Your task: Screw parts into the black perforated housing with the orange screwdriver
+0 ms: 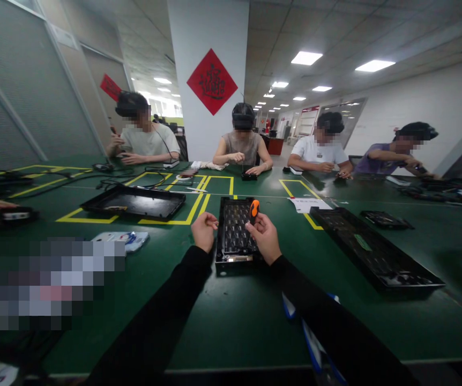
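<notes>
A black rectangular case (234, 225) with a honeycomb grid inside lies on the green table (223, 321) straight ahead of me. My right hand (263, 237) is closed round a screwdriver with an orange and black handle (254, 209), held upright over the case's right side. My left hand (203, 230) hovers at the case's left edge, its fingers pinched on something too small to make out. Both my arms are in black sleeves.
A black tray (134, 202) lies at the left inside yellow floor-tape lines. A long black keyboard-like frame (375, 252) lies at the right. Several other people sit along the far side. Cables (94, 179), small packets (124, 239) and papers (309, 203) are scattered about.
</notes>
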The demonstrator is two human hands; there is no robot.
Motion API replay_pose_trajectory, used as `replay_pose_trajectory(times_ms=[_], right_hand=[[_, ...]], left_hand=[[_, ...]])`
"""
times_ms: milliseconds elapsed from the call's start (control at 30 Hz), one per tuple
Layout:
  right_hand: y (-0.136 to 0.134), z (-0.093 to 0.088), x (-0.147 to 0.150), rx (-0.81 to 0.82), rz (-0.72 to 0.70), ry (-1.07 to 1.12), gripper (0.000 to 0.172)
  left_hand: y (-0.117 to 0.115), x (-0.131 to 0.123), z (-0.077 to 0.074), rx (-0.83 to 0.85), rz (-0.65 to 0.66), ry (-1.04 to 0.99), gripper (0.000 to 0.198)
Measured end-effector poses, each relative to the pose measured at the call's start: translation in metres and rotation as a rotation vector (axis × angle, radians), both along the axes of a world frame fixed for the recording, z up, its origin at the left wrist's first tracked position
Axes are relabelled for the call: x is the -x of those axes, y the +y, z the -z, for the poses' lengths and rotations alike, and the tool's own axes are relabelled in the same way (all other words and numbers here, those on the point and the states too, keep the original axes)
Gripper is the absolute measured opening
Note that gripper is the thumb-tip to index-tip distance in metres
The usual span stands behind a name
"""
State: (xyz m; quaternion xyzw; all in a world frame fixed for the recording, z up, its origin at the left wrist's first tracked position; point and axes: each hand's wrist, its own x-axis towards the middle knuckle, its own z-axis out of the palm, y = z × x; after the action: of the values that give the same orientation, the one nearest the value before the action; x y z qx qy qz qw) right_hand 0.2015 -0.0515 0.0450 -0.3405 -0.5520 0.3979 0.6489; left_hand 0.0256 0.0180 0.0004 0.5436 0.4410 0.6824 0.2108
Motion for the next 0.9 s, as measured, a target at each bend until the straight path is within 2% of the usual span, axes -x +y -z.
replay_pose_trajectory(times_ms=[233,500,900], right_hand=[[0.002,0.001,0.002,0.004,-0.001,0.038,0.04],[0.0,-0.001,0.001,0.0,0.003,0.039,0.037],[0.0,-0.003,0.001,0.016,0.006,0.018,0.033]], left_hand=[[-0.005,-0.003,-0.003,0.033,0.073,-0.045,0.028],[-0.01,-0.001,-0.008,0.017,-0.136,0.162,0.005],[-0.007,-0.001,-0.006,-0.005,-0.165,0.226,0.005]])
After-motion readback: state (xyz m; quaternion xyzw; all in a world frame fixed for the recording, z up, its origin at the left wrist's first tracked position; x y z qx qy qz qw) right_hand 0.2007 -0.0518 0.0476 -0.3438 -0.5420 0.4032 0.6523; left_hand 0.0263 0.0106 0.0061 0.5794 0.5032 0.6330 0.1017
